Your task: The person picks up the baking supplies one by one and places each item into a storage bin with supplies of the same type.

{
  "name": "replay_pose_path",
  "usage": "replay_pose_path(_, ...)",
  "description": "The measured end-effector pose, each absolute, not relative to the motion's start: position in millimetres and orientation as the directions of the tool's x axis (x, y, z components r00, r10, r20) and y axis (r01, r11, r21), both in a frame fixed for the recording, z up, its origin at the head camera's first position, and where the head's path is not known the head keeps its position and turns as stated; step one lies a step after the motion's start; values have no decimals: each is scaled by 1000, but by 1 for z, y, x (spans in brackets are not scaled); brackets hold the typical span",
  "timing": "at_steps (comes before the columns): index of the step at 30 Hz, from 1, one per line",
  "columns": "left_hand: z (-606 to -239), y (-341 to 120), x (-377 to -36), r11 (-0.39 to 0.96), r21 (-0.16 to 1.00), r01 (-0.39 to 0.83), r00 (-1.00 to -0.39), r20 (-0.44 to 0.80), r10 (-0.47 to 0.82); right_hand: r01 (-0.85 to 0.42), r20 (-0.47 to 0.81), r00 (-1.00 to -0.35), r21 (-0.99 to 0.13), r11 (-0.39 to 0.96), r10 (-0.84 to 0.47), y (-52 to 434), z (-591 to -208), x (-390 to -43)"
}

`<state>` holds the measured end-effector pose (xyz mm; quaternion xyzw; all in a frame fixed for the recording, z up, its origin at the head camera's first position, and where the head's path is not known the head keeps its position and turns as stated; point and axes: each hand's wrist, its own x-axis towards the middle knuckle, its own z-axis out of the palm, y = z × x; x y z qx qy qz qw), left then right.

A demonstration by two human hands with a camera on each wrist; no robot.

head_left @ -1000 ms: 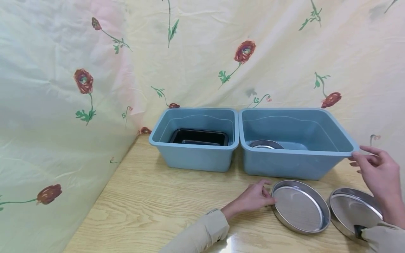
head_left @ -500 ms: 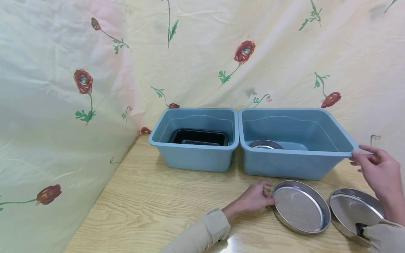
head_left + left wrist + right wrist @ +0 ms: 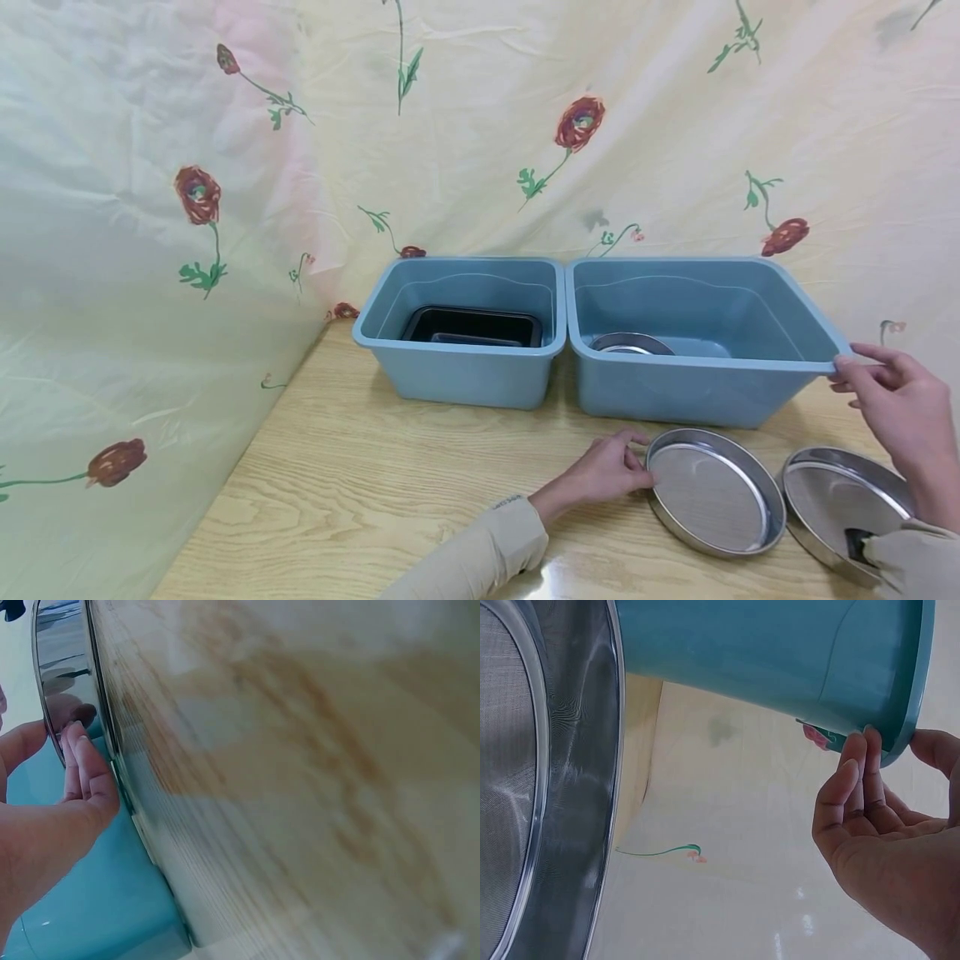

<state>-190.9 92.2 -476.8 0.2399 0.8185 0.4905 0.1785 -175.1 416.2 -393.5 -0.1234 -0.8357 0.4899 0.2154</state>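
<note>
Two round steel sieves lie on the wooden table. My left hand rests beside the nearer sieve, fingers touching its left rim; the left wrist view shows straight fingers against the shiny rim. My right hand pinches the right front corner of the right blue bin, thumb on top and fingers under the lip. The right wrist view shows those fingertips under the bin's rim. The second sieve lies below my right wrist.
A left blue bin holding a black tray stands against the right bin. Another steel sieve lies inside the right bin. A flowered cloth hangs behind and to the left. The second sieve's mesh fills the right wrist view's left side.
</note>
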Motion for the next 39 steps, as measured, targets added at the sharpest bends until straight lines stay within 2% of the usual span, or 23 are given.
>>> replay_pose_path(20, -475, 92, -188, 358, 916, 180, -817, -64, 573, -49, 251, -881, -893, 448, 402, 413, -391, -174)
replay_pose_path(39, -475, 91, -189, 325, 940, 105, -814, -106, 571, 8, 212, -885, -883, 470, 414, 412, -391, -174)
